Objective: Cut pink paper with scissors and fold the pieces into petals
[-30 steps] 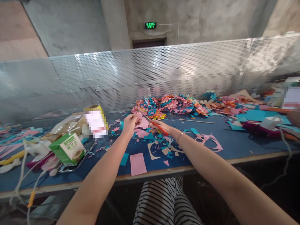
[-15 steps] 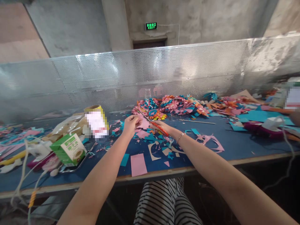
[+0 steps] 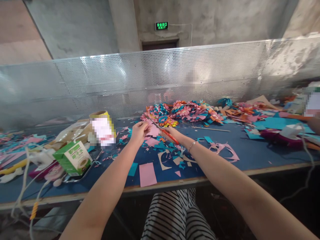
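My right hand [image 3: 174, 134] is closed round the red handles of a pair of scissors [image 3: 167, 134], whose blades point up and to the left. Pinched in the fingers of my left hand [image 3: 140, 129] is a piece of pink paper [image 3: 153, 130], and the blades lie across it. Whether the blades have cut into the paper I cannot make out. Below my hands, blue, pink and cream scraps are scattered on the dark blue tabletop. A pink rectangle of paper [image 3: 148, 174] lies near the front edge.
Behind my hands is a heap of paper flowers [image 3: 183, 112] before a perforated metal screen [image 3: 110, 86]. A green and white carton [image 3: 73, 158] and a yellow roll [image 3: 103, 126] stand at left, near cables. A thin stick [image 3: 210, 129] and cut pink paper [image 3: 225, 152] lie at right.
The scissors have shifted slightly against the pink paper, with the blades at a slightly different angle. Both hands stay in nearly the same place.
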A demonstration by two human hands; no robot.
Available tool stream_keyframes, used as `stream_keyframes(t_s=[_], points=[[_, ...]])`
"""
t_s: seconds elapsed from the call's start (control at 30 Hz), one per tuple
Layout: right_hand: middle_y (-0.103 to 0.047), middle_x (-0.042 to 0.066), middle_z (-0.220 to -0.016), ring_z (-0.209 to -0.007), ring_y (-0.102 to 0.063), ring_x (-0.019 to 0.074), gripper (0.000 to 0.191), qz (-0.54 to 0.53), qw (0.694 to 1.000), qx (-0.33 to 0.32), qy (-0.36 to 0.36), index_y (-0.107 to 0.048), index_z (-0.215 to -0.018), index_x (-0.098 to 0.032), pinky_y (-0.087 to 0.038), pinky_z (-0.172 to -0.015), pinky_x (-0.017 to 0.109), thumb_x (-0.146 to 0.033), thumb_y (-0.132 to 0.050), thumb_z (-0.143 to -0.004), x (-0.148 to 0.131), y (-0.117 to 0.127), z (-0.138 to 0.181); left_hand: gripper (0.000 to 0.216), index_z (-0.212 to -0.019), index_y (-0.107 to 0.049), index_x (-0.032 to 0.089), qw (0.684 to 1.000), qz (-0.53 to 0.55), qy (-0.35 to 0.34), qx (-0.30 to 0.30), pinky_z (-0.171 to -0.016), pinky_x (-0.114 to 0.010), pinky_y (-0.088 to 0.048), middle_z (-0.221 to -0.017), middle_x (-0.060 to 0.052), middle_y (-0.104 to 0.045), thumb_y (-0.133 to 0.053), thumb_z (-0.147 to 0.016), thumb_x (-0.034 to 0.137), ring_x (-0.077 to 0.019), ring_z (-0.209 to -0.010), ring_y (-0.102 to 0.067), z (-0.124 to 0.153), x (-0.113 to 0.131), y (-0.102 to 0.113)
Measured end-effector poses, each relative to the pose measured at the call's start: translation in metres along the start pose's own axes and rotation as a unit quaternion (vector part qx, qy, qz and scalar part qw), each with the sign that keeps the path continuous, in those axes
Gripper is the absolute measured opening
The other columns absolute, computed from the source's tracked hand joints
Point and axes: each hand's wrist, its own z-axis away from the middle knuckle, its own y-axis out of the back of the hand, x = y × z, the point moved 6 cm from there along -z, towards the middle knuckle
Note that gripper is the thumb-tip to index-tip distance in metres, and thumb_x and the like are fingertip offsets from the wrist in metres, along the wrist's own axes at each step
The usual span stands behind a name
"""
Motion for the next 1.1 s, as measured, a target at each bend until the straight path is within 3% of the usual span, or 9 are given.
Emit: stream_keyframes(t_s=[0.47,0.6,0.7,0.8,0.93,1.1], points=[[-0.04,-0.003,-0.057,-0.054,-0.037,0.0087,0.043,0.085,0.996,0.015,-0.025,-0.045,-0.063,-0.016,-0.026,-0.051,0.022,-0.058,-0.04,-0.075,0.001,0.005,-0.004,0.018,-0.055,-0.052,0.014,1.0,-0.002,0.004,0.0,-0.05,-0.019,-0.043,-0.053,0.0,-0.057,-0.068,-0.058,0.023,-0.0066,-0.048,-0.052,-0.001,0.002,0.001],[-0.05,0.0,-0.061,-0.056,-0.043,0.0102,0.043,0.109,0.992,0.041,-0.056,-0.05,-0.067,-0.015,-0.029,-0.052,0.022,-0.058,-0.045,-0.074,0.009,0.009,-0.005,0.021,-0.06,-0.054,0.015,1.0,0.006,0.005,0.002,-0.057,-0.024,-0.047,-0.054,0.001,-0.056,-0.071,-0.057,0.027,-0.0104,-0.056,-0.058,-0.002,0.001,0.002],[-0.061,0.007,-0.08,-0.068,-0.053,0.0148,0.039,0.149,0.98,0.075,-0.111,-0.055,-0.085,-0.014,-0.035,-0.059,0.022,-0.051,-0.05,-0.075,0.02,0.017,-0.004,0.023,-0.066,-0.058,0.017,1.0,-0.004,-0.002,0.029,-0.06,-0.024,-0.046,-0.058,0.002,-0.056,-0.074,-0.054,0.029,-0.0101,-0.059,-0.057,-0.005,0.001,0.008],[-0.062,0.013,-0.1,-0.088,-0.056,0.0201,0.039,0.218,0.96,0.068,-0.162,-0.055,-0.102,-0.013,-0.04,-0.071,0.025,-0.04,-0.053,-0.075,0.032,0.023,-0.003,0.023,-0.067,-0.063,0.017,0.998,-0.031,-0.006,0.056,-0.053,-0.019,-0.04,-0.063,0.001,-0.06,-0.075,-0.052,0.028,-0.0077,-0.058,-0.053,-0.007,0.001,0.014],[-0.058,0.017,-0.107,-0.1,-0.054,0.026,0.039,0.295,0.929,-0.009,-0.221,-0.059,-0.102,-0.011,-0.041,-0.081,0.031,-0.038,-0.053,-0.074,0.042,0.022,0.003,0.022,-0.07,-0.067,0.017,0.997,-0.06,-0.01,0.043,-0.044,-0.017,-0.031,-0.063,0.001,-0.061,-0.075,-0.052,0.026,-0.0051,-0.052,-0.048,-0.008,-0.001,0.014],[-0.049,0.022,-0.117,-0.112,-0.044,0.0327,0.041,0.328,0.912,0.02,-0.247,-0.058,-0.104,-0.008,-0.037,-0.09,0.038,-0.038,-0.045,-0.08,0.037,0.025,0.009,0.023,-0.069,-0.065,0.016,0.998,-0.063,0.02,0.016,-0.042,-0.017,-0.033,-0.054,0.003,-0.055,-0.075,-0.05,0.024,-0.0043,-0.045,-0.044,-0.004,-0.006,0.007]])
